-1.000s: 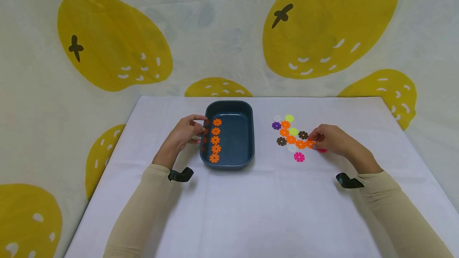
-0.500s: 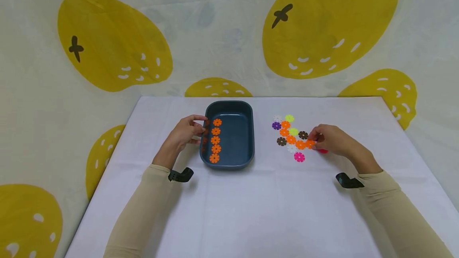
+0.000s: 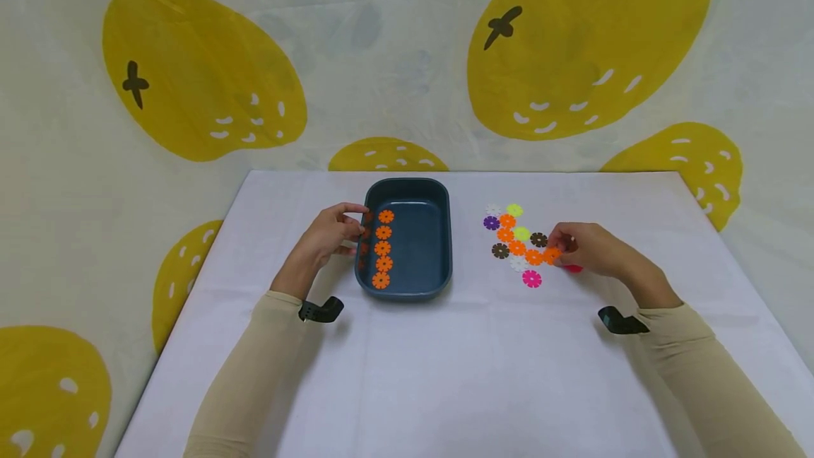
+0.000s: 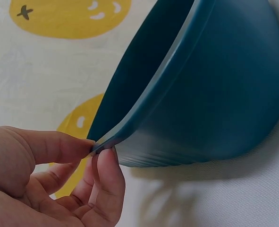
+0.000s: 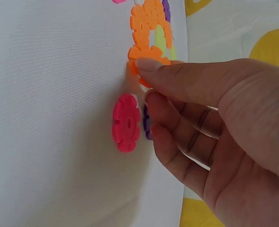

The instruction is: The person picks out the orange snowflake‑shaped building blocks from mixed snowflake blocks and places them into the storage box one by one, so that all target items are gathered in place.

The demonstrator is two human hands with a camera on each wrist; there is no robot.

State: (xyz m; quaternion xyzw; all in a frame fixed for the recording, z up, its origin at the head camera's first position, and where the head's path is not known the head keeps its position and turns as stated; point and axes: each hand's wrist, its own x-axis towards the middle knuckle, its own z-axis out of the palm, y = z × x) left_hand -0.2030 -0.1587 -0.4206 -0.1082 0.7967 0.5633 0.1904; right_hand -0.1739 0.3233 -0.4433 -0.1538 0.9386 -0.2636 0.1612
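One orange disc (image 5: 145,53) sat pinched in the right hand (image 3: 588,249)

It was held between thumb and forefinger, with the other fingers bent, at the right-hand end of a crooked line of orange pieces (image 3: 517,248) to the right of the tray (image 3: 420,253). Whether it touched its neighbour could not be told.

Around that line lay two yellow-green pieces (image 3: 521,233), two brown pieces (image 3: 538,239), two white pieces (image 3: 518,263), a purple piece (image 3: 492,222) and, nearer the person, a pink piece (image 3: 531,278). One reddish-pink piece (image 5: 126,123) lay just below the pinching fingers, and a second purple piece (image 5: 147,122) was mostly hidden behind them.

Inside the dark blue tray, five orange discs (image 3: 383,248) formed a column along the left wall, faintly mirrored in it. The left hand (image 3: 327,235) pinched the tray's left rim between thumb and finger.

Beige sleeves (image 3: 244,373) and dark wrist straps (image 3: 321,309) covered the forearms. A white cloth (image 3: 458,373) spread beneath everything, before a pale backdrop (image 3: 381,55) printed with yellow fruit shapes (image 3: 203,69).
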